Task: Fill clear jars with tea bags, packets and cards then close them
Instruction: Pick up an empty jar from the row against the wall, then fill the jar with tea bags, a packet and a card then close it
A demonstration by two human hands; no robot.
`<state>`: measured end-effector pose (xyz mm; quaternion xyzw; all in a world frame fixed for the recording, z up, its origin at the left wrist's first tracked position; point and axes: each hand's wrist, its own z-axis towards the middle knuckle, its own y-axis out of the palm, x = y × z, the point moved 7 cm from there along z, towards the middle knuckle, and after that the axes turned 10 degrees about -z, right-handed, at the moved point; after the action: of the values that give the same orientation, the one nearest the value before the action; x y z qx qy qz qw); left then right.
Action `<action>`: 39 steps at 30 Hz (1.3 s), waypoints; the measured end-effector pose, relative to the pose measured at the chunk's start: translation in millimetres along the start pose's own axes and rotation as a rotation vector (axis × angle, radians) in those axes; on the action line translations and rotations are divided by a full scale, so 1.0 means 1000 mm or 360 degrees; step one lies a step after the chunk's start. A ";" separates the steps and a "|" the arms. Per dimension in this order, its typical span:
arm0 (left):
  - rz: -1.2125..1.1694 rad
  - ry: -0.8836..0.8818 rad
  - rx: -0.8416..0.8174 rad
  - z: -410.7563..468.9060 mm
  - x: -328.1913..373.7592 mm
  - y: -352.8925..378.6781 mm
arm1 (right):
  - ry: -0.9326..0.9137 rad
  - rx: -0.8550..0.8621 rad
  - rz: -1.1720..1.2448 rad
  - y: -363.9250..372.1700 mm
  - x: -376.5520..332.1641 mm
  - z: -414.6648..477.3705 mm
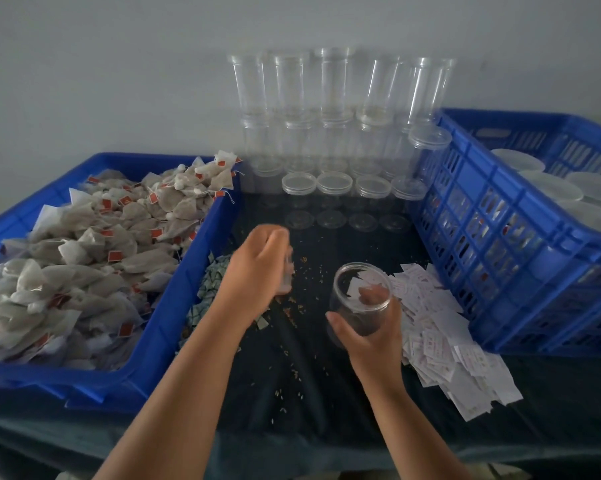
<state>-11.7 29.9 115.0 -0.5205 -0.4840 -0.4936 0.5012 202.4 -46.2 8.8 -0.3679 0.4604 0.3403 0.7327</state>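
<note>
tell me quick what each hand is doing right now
left hand: motion-blurred, cannot be told
right hand: holding the clear jar

Clear jar (pixel 361 299) lidless, tilted, in right hand (pixel 373 337); white cards (pixel 437 327) piled beside.

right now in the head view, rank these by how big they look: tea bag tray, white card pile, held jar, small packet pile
1. tea bag tray
2. white card pile
3. held jar and small packet pile: too close to rank, since the packets are partly hidden.
</note>
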 end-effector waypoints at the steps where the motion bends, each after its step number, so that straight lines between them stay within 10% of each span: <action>1: -0.0156 -0.0236 0.0030 0.004 -0.021 -0.003 | 0.0017 -0.0008 0.0052 -0.001 0.001 0.000; 4: -0.0015 -0.0440 0.0124 0.014 -0.082 -0.006 | 0.0012 -0.0046 0.0072 0.001 -0.002 -0.002; 12: 0.1486 0.0507 0.0117 0.011 -0.105 0.018 | -0.0005 -0.0185 0.0023 0.010 0.003 -0.003; 19: 0.1402 0.0603 0.0010 0.009 -0.002 0.001 | -0.0173 -0.0365 -0.0174 0.016 0.000 -0.011; 25: 0.1480 0.0313 0.0162 0.052 0.068 -0.107 | -0.0209 -0.0488 -0.0206 0.023 0.003 -0.012; 31: 0.2358 -0.0786 -0.0171 0.080 -0.029 -0.198 | -0.0190 -0.0501 -0.0209 0.024 0.010 -0.009; 39: 0.2025 -0.0690 -0.0187 0.088 -0.061 -0.193 | -0.0174 -0.0437 -0.0191 0.022 0.013 -0.008</action>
<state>-204.3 122.6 61.6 -0.8179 -0.1453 -0.0121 0.5566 185.4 -39.9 -10.5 -0.4724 0.3462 0.3753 0.7184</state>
